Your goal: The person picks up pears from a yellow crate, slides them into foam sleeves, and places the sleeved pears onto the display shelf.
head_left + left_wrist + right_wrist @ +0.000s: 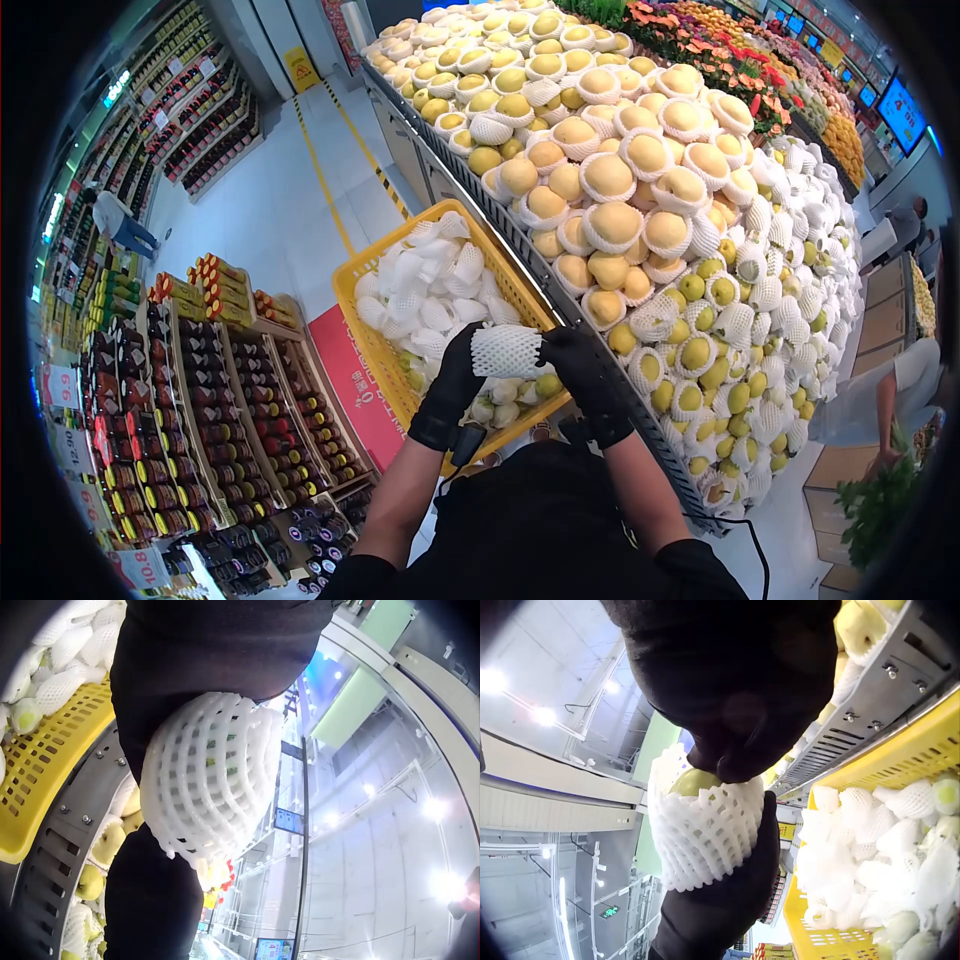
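Observation:
Both hands wear black gloves and meet over the yellow crate. My left hand [452,375] grips a white foam fruit net [507,352] from the side, its fingers curled round the mesh. At the net's other end, my right hand [580,368] has curled fingers, the tips tucked into the opening against a green pear [694,782]. Only a small part of this pear shows in the right wrist view; the net and fingers hide the rest. In the left wrist view, the mesh at the near end is stretched wide and see-through.
The yellow crate [348,290] below the hands holds loose foam nets [430,275] and netted fruit. Along its right runs the dark display edge [500,228], with heaped yellow pears [610,175] and netted green pears [695,352]. Jar shelves [200,400] stand at left.

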Demonstrator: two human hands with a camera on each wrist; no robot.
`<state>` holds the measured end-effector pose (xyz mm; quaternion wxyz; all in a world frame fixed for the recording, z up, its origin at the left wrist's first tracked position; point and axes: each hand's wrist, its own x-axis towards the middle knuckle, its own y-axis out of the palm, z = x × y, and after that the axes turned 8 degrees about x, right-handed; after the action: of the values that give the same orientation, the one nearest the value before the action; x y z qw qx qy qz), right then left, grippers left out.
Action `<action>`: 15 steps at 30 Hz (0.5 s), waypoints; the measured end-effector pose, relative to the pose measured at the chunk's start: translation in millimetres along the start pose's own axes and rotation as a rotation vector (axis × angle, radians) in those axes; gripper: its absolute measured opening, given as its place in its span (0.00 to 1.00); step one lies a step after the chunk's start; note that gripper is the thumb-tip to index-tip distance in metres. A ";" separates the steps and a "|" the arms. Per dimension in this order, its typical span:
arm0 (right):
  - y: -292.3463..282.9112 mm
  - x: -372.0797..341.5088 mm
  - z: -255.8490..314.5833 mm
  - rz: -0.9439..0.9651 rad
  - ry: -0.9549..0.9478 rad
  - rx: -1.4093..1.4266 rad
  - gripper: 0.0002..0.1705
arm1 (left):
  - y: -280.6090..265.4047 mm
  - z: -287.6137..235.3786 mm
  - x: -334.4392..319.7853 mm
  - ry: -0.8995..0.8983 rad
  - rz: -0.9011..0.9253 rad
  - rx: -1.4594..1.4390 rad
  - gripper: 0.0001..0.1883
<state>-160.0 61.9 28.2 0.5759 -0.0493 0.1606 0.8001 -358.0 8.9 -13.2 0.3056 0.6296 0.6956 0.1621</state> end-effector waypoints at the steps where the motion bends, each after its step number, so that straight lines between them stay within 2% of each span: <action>1: 1.6 -2.0 -0.6 -0.001 -0.005 0.012 0.10 | -6.3 2.4 2.7 -0.044 0.006 -0.123 0.13; 2: 4.7 -2.8 -0.5 -0.001 -0.011 0.024 0.10 | -12.4 5.3 4.9 -0.086 0.013 -0.245 0.13; 5: 9.2 -3.4 -9.4 -0.031 -0.048 0.020 0.09 | -10.3 0.9 -8.2 0.423 -0.082 0.979 0.16; 8: 15.9 -7.8 -10.5 -0.080 -0.085 0.025 0.08 | 12.1 -27.2 -19.2 0.218 0.067 0.680 0.23; 11: 23.3 -16.3 -10.1 -0.114 -0.093 0.039 0.09 | 27.6 -40.9 -32.1 -0.162 0.246 -0.395 0.28; 14: 34.4 -28.7 0.1 -0.141 -0.074 0.047 0.10 | 35.2 -47.7 -40.8 -0.107 0.204 0.019 0.31; 15: 36.6 -31.6 3.0 -0.137 -0.067 0.030 0.12 | 32.0 -46.0 -40.5 -0.123 0.225 -0.011 0.30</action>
<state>-183.5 23.9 46.7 0.6348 -0.0248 0.1496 0.7576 -361.3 -18.3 50.3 0.3311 0.7107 0.5997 0.1599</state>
